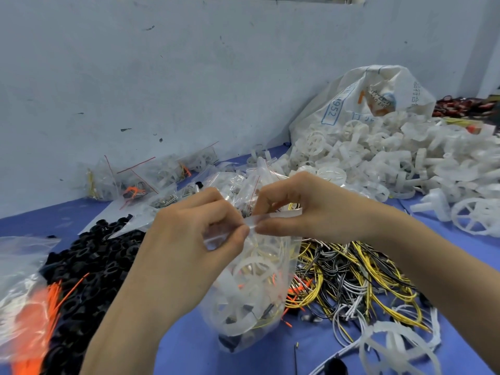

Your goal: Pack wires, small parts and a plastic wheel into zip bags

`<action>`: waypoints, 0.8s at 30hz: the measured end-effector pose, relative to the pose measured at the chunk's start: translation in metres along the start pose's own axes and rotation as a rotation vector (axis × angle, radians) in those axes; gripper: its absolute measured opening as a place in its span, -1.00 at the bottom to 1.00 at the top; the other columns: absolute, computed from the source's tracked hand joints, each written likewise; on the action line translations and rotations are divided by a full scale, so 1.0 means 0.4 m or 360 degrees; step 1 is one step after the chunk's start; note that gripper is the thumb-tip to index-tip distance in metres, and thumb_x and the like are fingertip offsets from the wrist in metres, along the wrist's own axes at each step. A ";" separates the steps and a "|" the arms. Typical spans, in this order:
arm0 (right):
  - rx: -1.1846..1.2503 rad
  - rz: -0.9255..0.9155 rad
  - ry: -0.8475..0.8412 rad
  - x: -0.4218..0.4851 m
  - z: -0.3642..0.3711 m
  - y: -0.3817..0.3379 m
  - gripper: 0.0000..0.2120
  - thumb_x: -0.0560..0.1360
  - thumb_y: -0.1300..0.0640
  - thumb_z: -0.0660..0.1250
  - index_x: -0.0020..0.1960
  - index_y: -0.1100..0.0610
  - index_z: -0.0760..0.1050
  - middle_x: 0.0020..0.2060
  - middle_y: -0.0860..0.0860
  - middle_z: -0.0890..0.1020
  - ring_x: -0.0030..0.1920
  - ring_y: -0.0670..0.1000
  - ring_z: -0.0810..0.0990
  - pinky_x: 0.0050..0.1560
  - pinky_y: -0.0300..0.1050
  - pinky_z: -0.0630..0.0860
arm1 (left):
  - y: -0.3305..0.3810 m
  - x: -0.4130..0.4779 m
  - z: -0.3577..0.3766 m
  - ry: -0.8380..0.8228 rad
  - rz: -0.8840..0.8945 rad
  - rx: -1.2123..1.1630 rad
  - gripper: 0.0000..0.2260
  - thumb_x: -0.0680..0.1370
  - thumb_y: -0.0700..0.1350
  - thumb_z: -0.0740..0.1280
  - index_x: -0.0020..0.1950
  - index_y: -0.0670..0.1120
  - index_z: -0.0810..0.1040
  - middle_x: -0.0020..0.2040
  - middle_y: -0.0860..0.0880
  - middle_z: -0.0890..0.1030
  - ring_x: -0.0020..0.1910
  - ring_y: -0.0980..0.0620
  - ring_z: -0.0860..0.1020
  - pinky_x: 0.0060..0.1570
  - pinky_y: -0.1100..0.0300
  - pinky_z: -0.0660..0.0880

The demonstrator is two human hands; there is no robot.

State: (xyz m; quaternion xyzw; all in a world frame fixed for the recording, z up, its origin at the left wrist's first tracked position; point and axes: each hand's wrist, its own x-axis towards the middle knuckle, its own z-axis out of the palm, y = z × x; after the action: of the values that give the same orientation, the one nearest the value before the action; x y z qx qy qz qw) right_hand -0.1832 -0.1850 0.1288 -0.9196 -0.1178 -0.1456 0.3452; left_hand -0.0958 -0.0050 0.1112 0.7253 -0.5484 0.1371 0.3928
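surface: a blue table top [189,336], matte and smooth, seen across the whole lower half of the frame, buried under loose stock pretty much everywhere
room: a pale blue-grey wall [162,77] fills the upper half, scuffed and dotted with dark marks
zip bag: a clear, crinkly zip bag [251,293] is held up at centre frame, hanging down from its top strip; its lower end looks close to the table, contact can't be told
inside the bag: a white spoked plastic wheel [243,290], thin yellow wires and some small dark and orange bits can be made out through the film
left hand: the left hand [194,234] is curled, the bag's top edge pinched between thumb and fingertips
right hand: the right hand [305,207] is curled too, the same strip pinched just beside the left
wires: a tangled heap of yellow, white and black wires [365,280], lower right
wheels: a big pile of white wheels [392,163], glossy and ribbed, spilling from a printed woven sack [351,98] at upper right
black parts: a mound of small black ring-shaped parts [86,266], lower left
orange pieces: thin orange strands [35,315], blurred, far lower left
filled bags: packed bags [140,180] with red seal lines, along the wall at centre left
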 end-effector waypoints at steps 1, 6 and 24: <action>0.0018 -0.0009 -0.0005 0.000 -0.002 -0.001 -0.90 0.48 0.27 0.39 -0.18 0.10 0.58 -0.28 -0.04 0.63 -0.23 -0.17 0.55 -0.12 -0.44 0.37 | -0.001 0.001 -0.002 -0.0001 -0.0009 -0.0003 -0.90 0.42 -0.04 0.35 -0.28 -0.01 0.57 -0.24 0.09 0.51 -0.25 0.05 0.55 -0.18 -0.01 0.57; -0.0152 -0.0107 0.0048 0.007 0.000 0.006 -0.90 0.47 0.23 0.41 -0.19 0.06 0.56 -0.27 -0.07 0.62 -0.21 -0.17 0.55 -0.10 -0.41 0.35 | -0.002 0.000 -0.008 -0.0024 -0.0034 -0.0023 -0.88 0.43 -0.04 0.33 -0.30 -0.02 0.54 -0.23 0.07 0.50 -0.21 0.07 0.54 -0.20 0.16 0.51; 0.0082 0.0140 0.0182 -0.010 -0.019 0.105 -0.55 0.40 -0.04 0.42 -0.44 0.07 0.21 -0.46 -0.02 0.22 -0.41 -0.08 0.21 -0.35 -0.29 0.20 | -0.006 -0.001 -0.005 -0.0002 -0.0016 0.0003 -0.83 0.44 -0.06 0.33 -0.34 -0.06 0.49 -0.27 0.05 0.48 -0.26 0.04 0.51 -0.27 0.18 0.47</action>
State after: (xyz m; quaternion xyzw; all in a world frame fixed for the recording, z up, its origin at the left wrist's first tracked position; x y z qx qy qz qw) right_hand -0.1751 -0.2213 0.1074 -0.9049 -0.0611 -0.1795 0.3810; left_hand -0.0934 -0.0030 0.1114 0.7285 -0.5450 0.1351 0.3926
